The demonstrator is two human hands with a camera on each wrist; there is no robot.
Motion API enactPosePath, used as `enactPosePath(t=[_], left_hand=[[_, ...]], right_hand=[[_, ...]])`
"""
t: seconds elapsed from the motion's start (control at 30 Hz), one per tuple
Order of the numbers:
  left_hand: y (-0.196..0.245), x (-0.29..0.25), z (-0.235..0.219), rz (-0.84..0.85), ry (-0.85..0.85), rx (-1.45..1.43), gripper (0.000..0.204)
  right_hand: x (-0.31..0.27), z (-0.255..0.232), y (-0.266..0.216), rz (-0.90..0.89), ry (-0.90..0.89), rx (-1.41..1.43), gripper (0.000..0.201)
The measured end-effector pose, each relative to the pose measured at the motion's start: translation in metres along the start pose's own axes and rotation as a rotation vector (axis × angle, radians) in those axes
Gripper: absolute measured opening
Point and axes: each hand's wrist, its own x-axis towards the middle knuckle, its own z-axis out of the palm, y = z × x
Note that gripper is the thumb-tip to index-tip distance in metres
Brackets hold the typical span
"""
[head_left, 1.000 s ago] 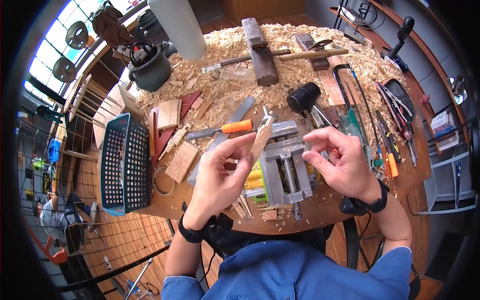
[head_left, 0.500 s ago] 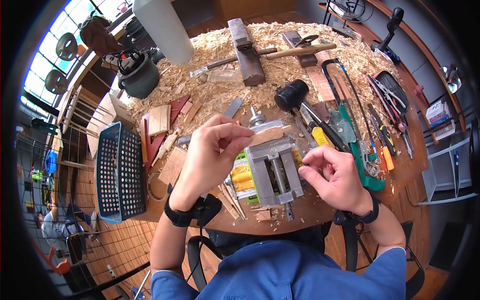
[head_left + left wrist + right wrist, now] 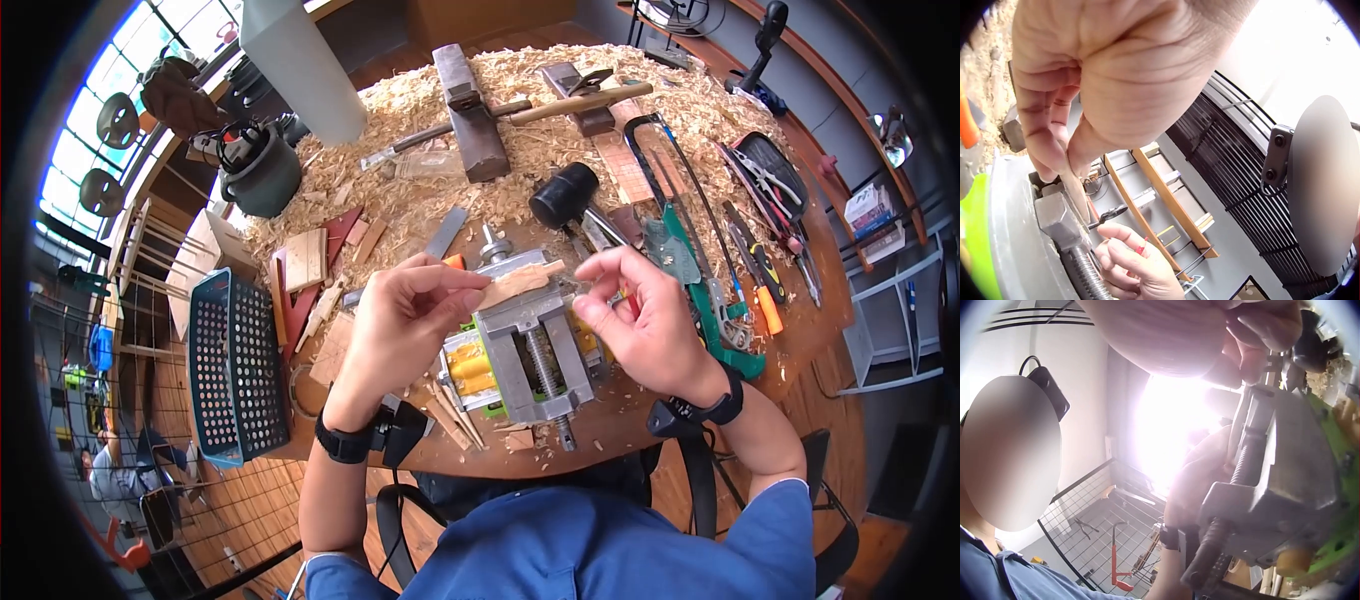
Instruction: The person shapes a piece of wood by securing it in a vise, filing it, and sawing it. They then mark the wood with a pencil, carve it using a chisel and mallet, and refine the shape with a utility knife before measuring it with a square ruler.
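Note:
My left hand [image 3: 400, 315] pinches one end of a small carved piece of wood [image 3: 520, 283] between thumb and fingertips. The piece lies sideways over the grey metal vise [image 3: 510, 350], its narrow tip to the right. From the left wrist, this pale wood [image 3: 1075, 190] shows on edge beside the vise screw. My right hand [image 3: 650, 315] hovers by the narrow tip, fingers loosely bent and thumb apart from them. Something small and red [image 3: 1142, 245] shows among its fingers. Behind the left fingers, an orange chisel handle [image 3: 455, 262] is mostly hidden.
Wood shavings [image 3: 400, 210] cover the back of the table. A black mallet [image 3: 565, 195], a hacksaw [image 3: 690, 200] and a green-handled saw [image 3: 735, 355] lie to the right. At left stand a perforated basket [image 3: 235, 370] and wood blocks [image 3: 306, 258]. Hand planes [image 3: 470, 120] sit farther back.
The carved wood has turned from pointing away from me to lying sideways over the vise. My left hand has kept its pinch, and the right has come closer to the wood's tip.

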Motion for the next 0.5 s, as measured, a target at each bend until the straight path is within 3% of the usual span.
enactPosePath(t=[0.1,0.27,0.33,0.5], left_hand=[[0.003,-0.003,0.003,0.029,0.019,-0.006,0.017],[0.005,-0.010,0.009,0.131,0.048,0.059,0.023],[0.008,-0.012,0.009,0.166,0.050,0.101,0.026],[0.007,-0.015,0.008,0.195,0.077,0.154,0.029]], right_hand=[[-0.018,0.001,-0.011,-0.134,-0.117,-0.113,0.013],[-0.057,-0.007,0.002,-0.416,-0.451,-0.144,0.029],[-0.070,-0.008,0.012,-0.534,-0.465,-0.286,0.032],[-0.089,-0.001,0.033,-0.494,-0.457,-0.465,0.031]])
